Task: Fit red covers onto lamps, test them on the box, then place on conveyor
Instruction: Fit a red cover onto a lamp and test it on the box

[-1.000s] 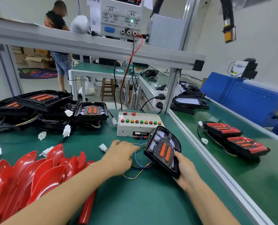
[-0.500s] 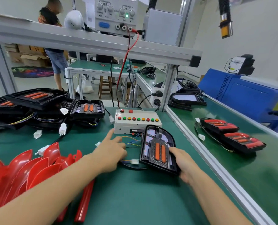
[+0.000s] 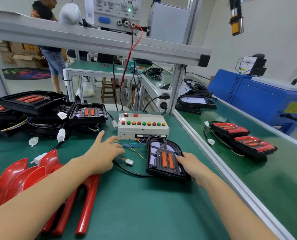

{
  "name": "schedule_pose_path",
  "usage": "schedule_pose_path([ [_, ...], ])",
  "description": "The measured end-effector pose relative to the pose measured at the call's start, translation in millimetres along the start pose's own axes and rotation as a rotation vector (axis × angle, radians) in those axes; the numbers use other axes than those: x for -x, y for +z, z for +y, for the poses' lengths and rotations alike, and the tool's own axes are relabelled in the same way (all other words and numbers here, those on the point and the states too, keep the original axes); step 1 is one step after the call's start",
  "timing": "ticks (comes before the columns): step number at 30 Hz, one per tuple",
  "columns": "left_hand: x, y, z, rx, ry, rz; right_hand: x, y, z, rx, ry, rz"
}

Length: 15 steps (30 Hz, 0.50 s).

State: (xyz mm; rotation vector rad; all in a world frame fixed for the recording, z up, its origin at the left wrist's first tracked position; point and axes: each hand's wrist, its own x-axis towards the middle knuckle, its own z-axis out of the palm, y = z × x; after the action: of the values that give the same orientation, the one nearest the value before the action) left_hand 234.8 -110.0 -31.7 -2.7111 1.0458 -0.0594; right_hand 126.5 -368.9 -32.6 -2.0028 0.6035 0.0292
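Two bare forearms reach out over the green-matted desk. Nearest the front-left corner lies a heap of glossy red plastic lamp covers, nested so one can be lifted off without hunting. None is on the lamp in hand yet.

Toward the desk's right edge, the right hand rests on the near right side of a black, D-shaped lamp housing with two orange strips. Its fingers are curled over the rim, I judge to pin the lamp flat and stop its lead dragging it. The left hand, near mid-desk, has fingers spread and straight, reaching among thin coloured loose wires just above the lamp's small white plug, which lies free on the mat. It looks to be after the connector for testing.

Just behind, touching the lamp's far end, stands the cream test box with its row of red, green and amber buttons. At the back-left corner sits a stack of uncovered black lamps, the supply. Beyond the aluminium rail on the right, two finished lamps with red covers fitted lie on the green conveyor belt, already passed on.
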Motion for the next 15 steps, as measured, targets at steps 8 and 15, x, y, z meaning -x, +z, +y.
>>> schedule_pose_path([
  [8,10,-11,36,0.310,0.035,0.048,1,14,1,0.128,-0.067,-0.005],
  [15,24,-14,35,0.312,0.062,-0.022,3,20,0,0.056,-0.142,0.066],
])
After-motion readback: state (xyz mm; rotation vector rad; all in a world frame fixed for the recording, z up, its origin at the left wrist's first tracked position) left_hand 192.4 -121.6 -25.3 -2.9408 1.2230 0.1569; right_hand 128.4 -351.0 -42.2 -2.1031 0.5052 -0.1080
